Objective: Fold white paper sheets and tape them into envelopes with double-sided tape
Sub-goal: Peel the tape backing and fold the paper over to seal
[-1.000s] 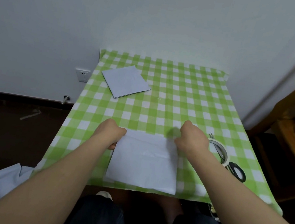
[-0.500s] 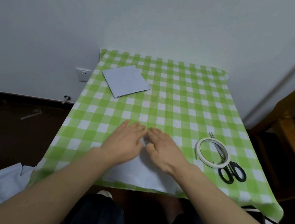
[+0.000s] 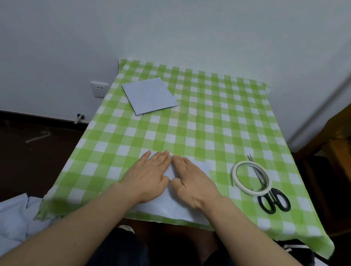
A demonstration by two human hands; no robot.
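Paper sheet (image 3: 174,208) at near table edge, folded, flat under both palms. Left hand (image 3: 147,173), right hand (image 3: 192,183): fingers straight, pressing. Judged light, limp, creases easily; best taken by corner or edge.

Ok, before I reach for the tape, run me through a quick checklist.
1. Sheet held flat: left hand and right hand press, fingers straight, on the white sheet: ok.
2. Crease sharp: hidden under the hands: cannot tell.
3. Tape roll near the right hand, on the tablecloth: ok.
4. Scissors clear of the roll: blades lie inside its ring: not ok.
5. Folded paper at the far left, out of the way: ok.
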